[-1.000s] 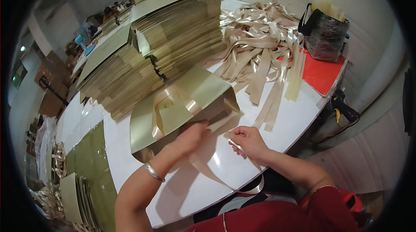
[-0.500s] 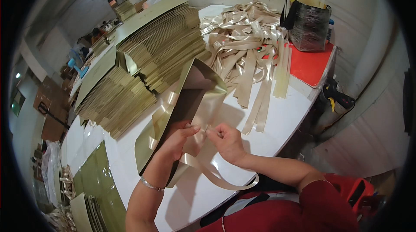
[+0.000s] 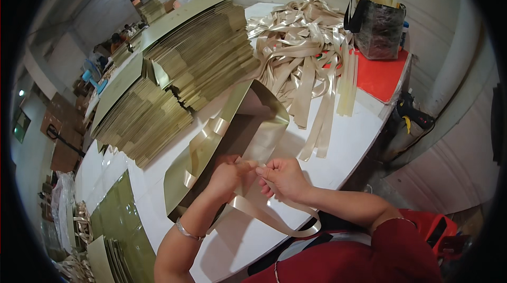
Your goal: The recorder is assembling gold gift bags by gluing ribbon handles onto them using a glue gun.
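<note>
An olive-gold paper bag (image 3: pixel 178 180) lies tilted on the table in front of me, its dark inside showing. A cream satin ribbon handle (image 3: pixel 196 151) loops over its far panel. A second ribbon (image 3: pixel 272 223) hangs in a loop from the near panel and runs up beneath my right hand. My left hand (image 3: pixel 228 178) reaches over the bag's mouth, thumb and fingers closed on the near panel's edge. My right hand (image 3: pixel 287 179) is pinched right beside it, apparently on the ribbon's end. The fingertips meet, so the exact grip is partly hidden.
Tall stacks of folded olive-gold bags (image 3: pixel 198 45) stand at the far left. Loose satin ribbons (image 3: pixel 303 56) are heaped at the back, beside translucent glue sticks (image 3: pixel 347 85) and a red sheet (image 3: pixel 377 77). A black container (image 3: pixel 377 32) holds more sticks. A glue gun (image 3: pixel 414 114) hangs off the right edge.
My hands have come together at the bag's near edge, the right one turning so its lower fingers show. The bag's top has shifted slightly right and nearer.
</note>
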`<state>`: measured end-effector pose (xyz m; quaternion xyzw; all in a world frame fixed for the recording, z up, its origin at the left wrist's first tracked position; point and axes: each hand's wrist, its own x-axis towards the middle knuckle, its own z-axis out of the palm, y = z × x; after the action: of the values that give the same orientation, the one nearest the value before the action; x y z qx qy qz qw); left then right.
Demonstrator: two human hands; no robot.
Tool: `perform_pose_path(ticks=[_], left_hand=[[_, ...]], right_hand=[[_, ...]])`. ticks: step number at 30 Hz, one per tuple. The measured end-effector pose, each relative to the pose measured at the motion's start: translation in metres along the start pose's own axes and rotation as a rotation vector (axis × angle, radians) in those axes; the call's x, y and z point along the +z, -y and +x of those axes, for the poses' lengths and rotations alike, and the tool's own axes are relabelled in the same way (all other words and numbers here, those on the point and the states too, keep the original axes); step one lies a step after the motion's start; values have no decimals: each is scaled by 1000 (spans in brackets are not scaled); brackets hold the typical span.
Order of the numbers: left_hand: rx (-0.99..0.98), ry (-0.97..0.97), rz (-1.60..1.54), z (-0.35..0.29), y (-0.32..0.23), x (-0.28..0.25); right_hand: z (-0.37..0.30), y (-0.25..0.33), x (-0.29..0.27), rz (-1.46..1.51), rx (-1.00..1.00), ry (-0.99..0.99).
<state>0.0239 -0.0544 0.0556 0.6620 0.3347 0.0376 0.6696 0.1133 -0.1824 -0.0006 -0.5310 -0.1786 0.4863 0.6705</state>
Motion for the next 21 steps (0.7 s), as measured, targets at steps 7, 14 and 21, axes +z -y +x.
perform_pose_path(ticks=[7,14,21], left_hand=[[154,-153,594,32,45,-27],[1005,-288,1216,-20,45,5],[872,-317,1028,-80,74,7]], right_hand=[[-6,-10,-10,-812,-256,-35],[-6,11,-15,-189,83,339],[-25,1,12,-187,204,568]])
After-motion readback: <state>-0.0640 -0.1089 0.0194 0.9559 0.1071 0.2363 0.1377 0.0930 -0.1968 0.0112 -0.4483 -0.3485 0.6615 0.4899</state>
